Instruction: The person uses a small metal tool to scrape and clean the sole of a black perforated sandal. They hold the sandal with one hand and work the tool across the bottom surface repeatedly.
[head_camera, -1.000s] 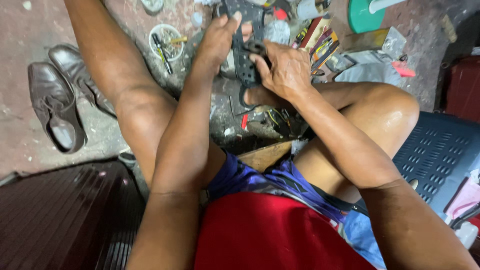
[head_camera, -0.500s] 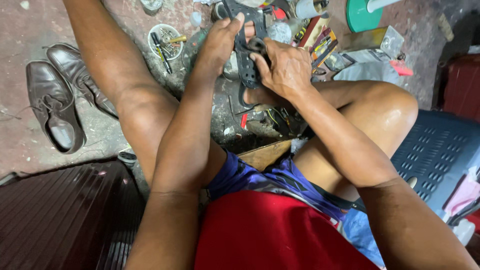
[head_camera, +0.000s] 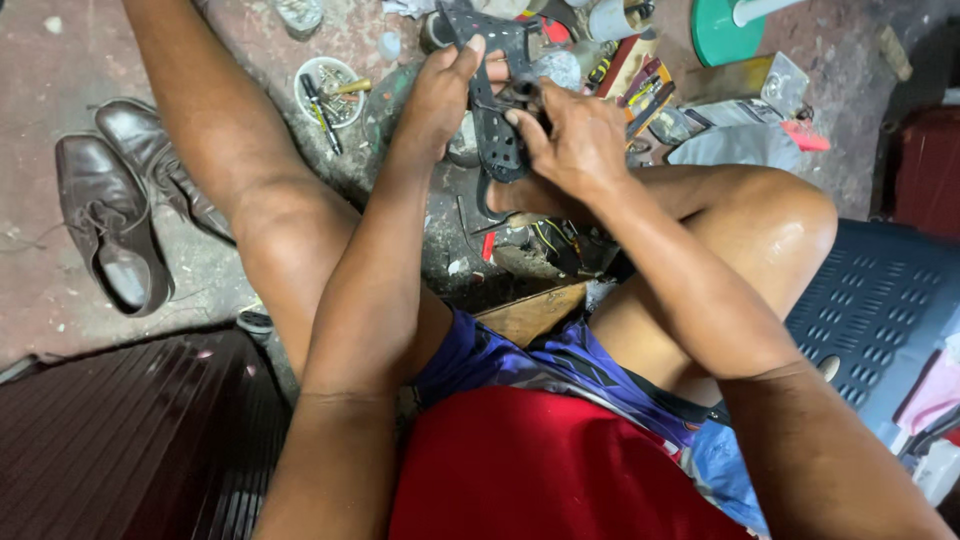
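A black perforated sandal upper (head_camera: 497, 120) stands upright between both hands, above my folded foot. My left hand (head_camera: 437, 95) grips its left edge, thumb up along the strap. My right hand (head_camera: 575, 140) holds its right side, fingers pinched on the middle of the piece. Whether a small tool sits in the right fingers cannot be told.
Two brown leather shoes (head_camera: 120, 205) lie on the floor at the left. A round tin with small tools (head_camera: 330, 92) sits beyond my left knee. Tools and scraps (head_camera: 640, 85) clutter the floor ahead, near a green disc (head_camera: 725, 35). A dark plastic crate (head_camera: 880, 310) is at the right.
Both hands and the sandal upper have shifted slightly; the left fingers moved higher along the strap. The rest is as before.
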